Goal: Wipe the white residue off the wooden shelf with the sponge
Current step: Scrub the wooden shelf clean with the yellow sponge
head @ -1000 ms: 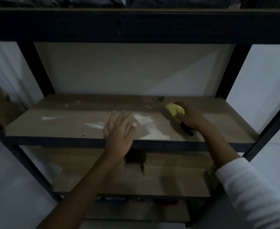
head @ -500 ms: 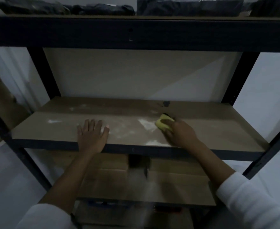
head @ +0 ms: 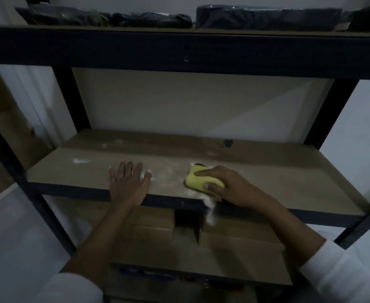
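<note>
The right hand (head: 232, 189) was grasping a yellow rectangular sponge (head: 198, 178) that had a dark underside. The fingers (head: 203, 172) lay over the top of the sponge, and the thumb (head: 212, 186) curled against its near side, so the grip was closed around it. The sponge was pressed flat on the brown wooden shelf board (head: 289, 178), near the front edge and a little right of the middle.

The left hand (head: 128, 184) was released and held nothing. It rested palm down on the same board, to the left of the sponge and apart from it, with straight fingers pointing toward the back and the heel of the hand at the front edge.

White powdery residue (head: 168, 171) was smeared on the board between the two hands. A small white streak (head: 80, 161) lay further left, and faint white spots (head: 112, 143) were near the back. At the front edge, just below the sponge, some white powder (head: 210, 209) hung over the black metal rail (head: 70, 191) and appeared blurred.

A small dark mark (head: 227, 143) was on the back part of the board. Both arms wore white sleeves (head: 350, 272). On the lower shelf stood brown cardboard boxes (head: 241, 239). On the top shelf lay dark wrapped bundles (head: 267, 17). The black metal frame (head: 179, 51) of the rack stood before a pale wall (head: 179, 101).
</note>
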